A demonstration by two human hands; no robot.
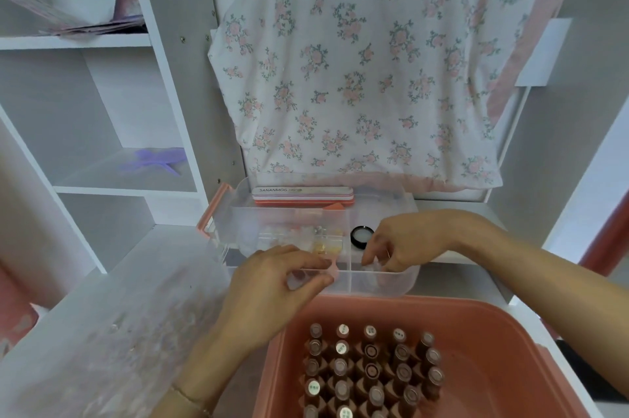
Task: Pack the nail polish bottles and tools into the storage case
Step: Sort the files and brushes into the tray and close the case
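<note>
A pink storage case [476, 332] stands open at the front, with several nail polish bottles [371, 370] upright in rows inside it. Behind it sits a clear divided tray [401, 281]. The tray holds grey and orange nail files [303, 195] at the back, small clear boxes of decorations [299, 237] in the middle and a round black jar [362, 235] on the right. My left hand [272, 288] pinches a small pink item [333, 269] at the tray's front wall. My right hand [405, 240] reaches into the front right compartment, fingers curled on something small and clear.
A clear lid [112, 322] lies on the left of the white table. White shelves on the left hold a purple comb-like thing [153, 160] and papers [92, 26]. A floral cloth [367, 70] hangs behind the tray.
</note>
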